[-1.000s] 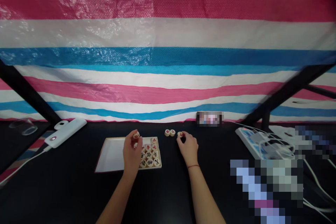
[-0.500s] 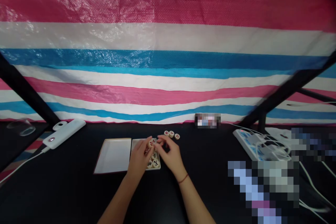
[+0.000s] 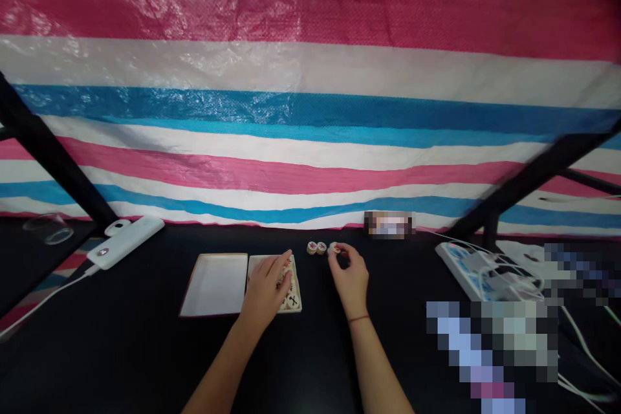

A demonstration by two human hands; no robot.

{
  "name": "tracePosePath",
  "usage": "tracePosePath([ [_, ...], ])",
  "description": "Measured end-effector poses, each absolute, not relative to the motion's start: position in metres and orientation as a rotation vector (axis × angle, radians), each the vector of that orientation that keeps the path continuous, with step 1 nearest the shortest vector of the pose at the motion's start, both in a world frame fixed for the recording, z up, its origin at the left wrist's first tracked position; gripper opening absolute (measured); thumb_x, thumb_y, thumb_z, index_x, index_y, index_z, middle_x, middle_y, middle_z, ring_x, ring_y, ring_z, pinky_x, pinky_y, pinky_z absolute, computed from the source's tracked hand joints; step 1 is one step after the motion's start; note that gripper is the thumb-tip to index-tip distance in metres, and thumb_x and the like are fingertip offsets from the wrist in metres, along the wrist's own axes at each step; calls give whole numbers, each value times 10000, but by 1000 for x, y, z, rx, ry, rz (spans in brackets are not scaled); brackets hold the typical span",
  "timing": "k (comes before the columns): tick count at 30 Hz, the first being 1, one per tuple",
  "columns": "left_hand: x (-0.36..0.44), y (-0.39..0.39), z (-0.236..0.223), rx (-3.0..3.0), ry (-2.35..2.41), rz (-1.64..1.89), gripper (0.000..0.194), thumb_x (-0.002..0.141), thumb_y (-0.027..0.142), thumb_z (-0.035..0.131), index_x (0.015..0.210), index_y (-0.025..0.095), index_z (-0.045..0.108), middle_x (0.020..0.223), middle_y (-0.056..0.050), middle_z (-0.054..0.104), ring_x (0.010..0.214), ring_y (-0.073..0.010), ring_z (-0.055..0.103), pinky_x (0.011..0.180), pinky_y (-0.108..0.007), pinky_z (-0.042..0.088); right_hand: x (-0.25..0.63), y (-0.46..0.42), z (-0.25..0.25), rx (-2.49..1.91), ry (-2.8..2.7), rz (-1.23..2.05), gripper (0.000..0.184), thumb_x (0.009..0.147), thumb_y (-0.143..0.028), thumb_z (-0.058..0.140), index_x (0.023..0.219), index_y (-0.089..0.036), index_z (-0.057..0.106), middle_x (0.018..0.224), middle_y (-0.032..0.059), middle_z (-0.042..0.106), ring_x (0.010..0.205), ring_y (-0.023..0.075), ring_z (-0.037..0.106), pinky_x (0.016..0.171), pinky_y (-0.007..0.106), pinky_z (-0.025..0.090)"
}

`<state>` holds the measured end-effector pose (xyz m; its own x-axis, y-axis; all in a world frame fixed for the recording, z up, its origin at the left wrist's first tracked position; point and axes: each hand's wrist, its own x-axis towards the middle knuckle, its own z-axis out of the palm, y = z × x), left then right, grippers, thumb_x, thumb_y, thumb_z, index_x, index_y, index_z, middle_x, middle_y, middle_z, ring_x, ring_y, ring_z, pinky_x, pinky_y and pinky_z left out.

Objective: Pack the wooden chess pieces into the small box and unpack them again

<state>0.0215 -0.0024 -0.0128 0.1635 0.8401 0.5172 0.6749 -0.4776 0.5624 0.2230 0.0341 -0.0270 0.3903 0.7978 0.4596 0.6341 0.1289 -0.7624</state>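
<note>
My left hand [image 3: 266, 288] is over the open shallow box [image 3: 299, 308], fingers spread above the pieces and the thumb apart from the forefinger. Several round cream xiangqi pieces [image 3: 292, 301] with painted characters show in the box beside and below that hand; the rest are covered by it. To the right, my right hand [image 3: 352, 275] pinches a xiangqi piece with a red character [image 3: 335, 248] between thumb and fingers, at table level. Just left of it, two red-marked xiangqi pieces [image 3: 312, 248] lie side by side on the black table [image 3: 310, 362].
The box's white-lined lid [image 3: 217, 283] lies left of the box. A white power bank [image 3: 127, 244] with a cable and a clear cup [image 3: 51, 230] are at far left. A power strip [image 3: 458, 265] with tangled cables is at right. A striped sheet [image 3: 310, 168] hangs behind.
My right hand went left to the box beside my left hand, then returned right to the table pieces. My left hand moved right over the box; the piece at its fingertips no longer shows.
</note>
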Motion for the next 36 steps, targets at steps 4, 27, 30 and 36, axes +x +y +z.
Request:
tracePosePath([
  [4, 19, -1, -15, 2232, 1455, 1223, 313, 922, 233, 463, 1204, 253, 598, 1096, -75, 662, 1024, -222, 610, 922, -400, 488, 241, 45, -46, -1740, -1402, 160, 274, 790, -364, 508, 926, -176, 654, 911, 100, 694, 872, 246, 587, 800, 360, 434],
  [27, 13, 2, -15, 2259, 1489, 1275, 233, 904, 209, 488, 1074, 227, 646, 1004, -62, 671, 929, -210, 627, 848, -377, 511, 236, 49, -48, -1933, -1511, 193, 232, 834, -324, 522, 1014, -226, 632, 989, 52, 680, 1008, 241, 564, 830, 351, 343],
  [30, 14, 2, -15, 2265, 1490, 1276, 231, 900, 206, 492, 1063, 230, 654, 995, -60, 671, 917, -209, 629, 834, -370, 513, 236, 49, -49, -1928, -1514, 197, 224, 831, -324, 531, 1009, -229, 629, 980, 47, 678, 1009, 240, 564, 830, 351, 341],
  [36, 13, 2, -14, 2262, 1500, 1219, 228, 898, 210, 484, 1038, 220, 663, 1000, -59, 669, 932, -209, 628, 857, -363, 498, 238, 50, -50, -1907, -1513, 181, 222, 822, -330, 530, 988, -230, 638, 935, 43, 674, 979, 233, 569, 822, 350, 362],
])
